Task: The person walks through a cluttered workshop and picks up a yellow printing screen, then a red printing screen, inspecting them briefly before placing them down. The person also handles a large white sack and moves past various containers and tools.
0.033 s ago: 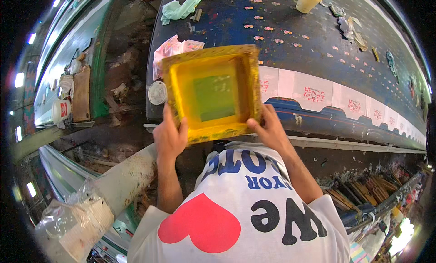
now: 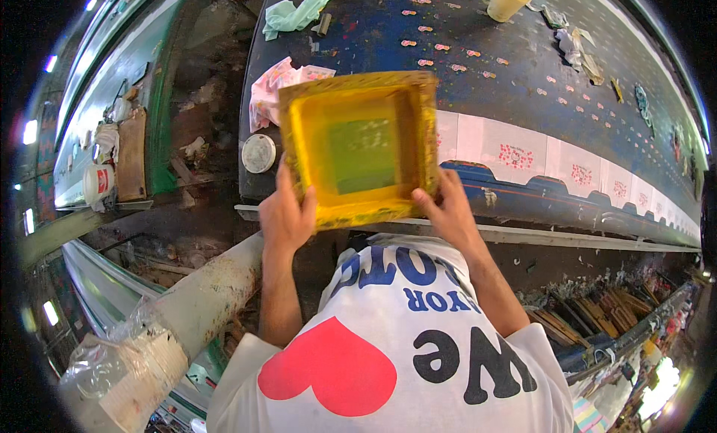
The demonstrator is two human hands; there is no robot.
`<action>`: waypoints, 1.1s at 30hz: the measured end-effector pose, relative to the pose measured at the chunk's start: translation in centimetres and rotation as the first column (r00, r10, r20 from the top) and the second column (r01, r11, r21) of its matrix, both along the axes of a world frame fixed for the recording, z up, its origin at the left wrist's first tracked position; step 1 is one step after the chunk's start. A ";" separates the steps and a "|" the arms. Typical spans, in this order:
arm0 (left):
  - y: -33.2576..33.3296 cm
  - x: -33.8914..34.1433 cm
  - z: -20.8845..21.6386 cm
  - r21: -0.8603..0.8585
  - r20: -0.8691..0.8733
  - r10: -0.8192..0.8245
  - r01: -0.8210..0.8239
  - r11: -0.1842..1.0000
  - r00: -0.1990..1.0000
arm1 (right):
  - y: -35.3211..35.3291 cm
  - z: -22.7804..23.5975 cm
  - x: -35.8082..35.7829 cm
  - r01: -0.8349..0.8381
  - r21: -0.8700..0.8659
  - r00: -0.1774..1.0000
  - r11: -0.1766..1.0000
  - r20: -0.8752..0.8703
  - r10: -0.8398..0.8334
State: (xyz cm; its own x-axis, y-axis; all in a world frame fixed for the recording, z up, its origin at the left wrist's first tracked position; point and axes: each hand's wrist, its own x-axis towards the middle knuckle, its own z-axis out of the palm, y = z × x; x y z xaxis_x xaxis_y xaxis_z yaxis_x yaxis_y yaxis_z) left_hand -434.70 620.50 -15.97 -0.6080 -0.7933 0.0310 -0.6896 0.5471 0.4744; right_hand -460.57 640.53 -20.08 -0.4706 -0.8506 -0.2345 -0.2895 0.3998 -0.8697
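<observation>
Between my two hands is a yellow screen-printing frame point(image 2: 299, 164), square, with deep sides and a greenish panel in its mesh. My left hand point(image 2: 287, 216) grips its lower left corner, thumb on the near face. At the lower right corner my right hand point(image 2: 452, 212) holds it the same way; the fingers behind the frame are partly hidden. The frame is lifted over the near edge of a long dark table point(image 2: 358, 29), and hides part of it. Along that edge lies a row of white fabric pieces point(image 2: 515, 153) with pink-red prints.
Left of the frame are a crumpled pink cloth point(image 2: 272, 97) and a round white-topped container point(image 2: 258, 153). Farther back are a green cloth point(image 2: 299, 13) and a yellow cup point(image 2: 508, 1). A thick pale pipe point(image 2: 213, 291) runs at lower left. Wooden pieces point(image 2: 597, 313) fill a low rack at right.
The printing frame has shifted slightly to the right and a little upward, with both hands still on it. The things on the table have not moved.
</observation>
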 end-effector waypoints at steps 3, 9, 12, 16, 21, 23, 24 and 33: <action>-1.2 -4.9 -3.2 0.056 0.023 -0.095 0.094 0.994 0.995 | 0.7 -1.1 -1.7 0.196 -0.020 0.962 0.980 -0.188 -0.196; -0.9 -8.1 -6.8 0.148 -0.044 -0.201 0.205 0.967 0.979 | 2.4 -2.8 -2.7 0.267 0.055 0.930 0.962 -0.277 -0.242; -0.7 -8.3 -7.7 0.115 -0.065 -0.240 0.246 0.962 0.969 | 3.1 -3.3 -2.4 0.288 0.049 0.924 0.956 -0.278 -0.264; -0.2 -8.3 -8.4 0.134 -0.044 -0.242 0.246 0.960 0.969 | 3.5 -3.4 -2.4 0.287 0.075 0.917 0.955 -0.311 -0.251; -0.1 -8.3 -8.9 0.151 -0.001 -0.257 0.255 0.955 0.966 | 4.0 -4.0 -2.4 0.266 0.049 0.918 0.963 -0.316 -0.238; -0.1 -8.3 -9.0 0.145 -0.016 -0.261 0.260 0.955 0.965 | 3.9 -4.0 -2.6 0.260 0.060 0.925 0.964 -0.302 -0.231; 0.0 -8.3 -9.0 0.160 -0.014 -0.254 0.253 0.954 0.967 | 4.0 -4.0 -2.7 0.256 0.066 0.928 0.964 -0.295 -0.227; 0.0 -8.5 -8.7 0.183 -0.011 -0.245 0.243 0.953 0.969 | 3.9 -3.9 -2.9 0.255 0.042 0.932 0.966 -0.278 -0.234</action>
State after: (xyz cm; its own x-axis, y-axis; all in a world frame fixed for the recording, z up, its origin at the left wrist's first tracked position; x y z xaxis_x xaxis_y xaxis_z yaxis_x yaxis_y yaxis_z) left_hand -443.24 620.52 -24.63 -0.7831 -0.6123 -0.1083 -0.5522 0.6048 0.5738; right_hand -463.43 644.47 -23.98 -0.7161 -0.6859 -0.1294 -0.3929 0.5494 -0.7374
